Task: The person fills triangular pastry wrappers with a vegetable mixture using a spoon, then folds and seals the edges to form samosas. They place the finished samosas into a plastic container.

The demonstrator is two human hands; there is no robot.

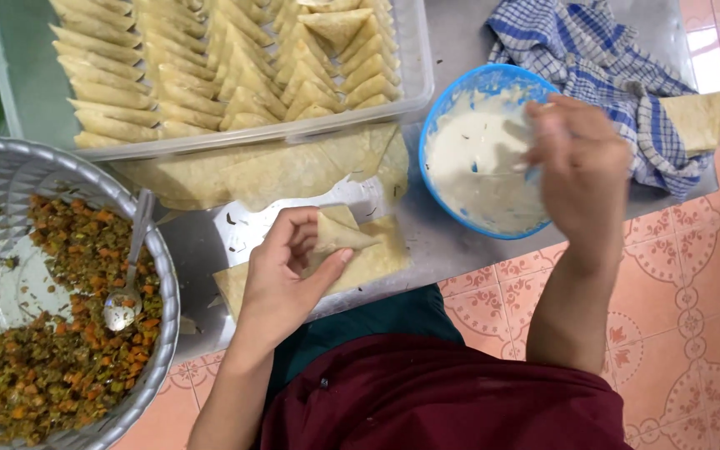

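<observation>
Fingers (314, 242) of my left hand (281, 283) pinch a folded pastry triangle (339, 233) just above the desk (452, 242), steadying its flap; my right hand (581, 167) dips curled fingertips into the blue paste bowl (481, 154), close for sealing; finished triangles fill the clear tray (410, 75); filling bowl (10, 183) sits left.

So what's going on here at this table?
A person is folding filled pastry triangles. The left hand holds a partly folded pastry cone over a pastry strip on the metal table. The right hand is at the blue bowl of white paste, fingers at its rim. A clear tray behind holds rows of finished triangles. At the left, a metal tray holds chopped vegetable filling and a spoon. A checked cloth lies at the far right.
</observation>
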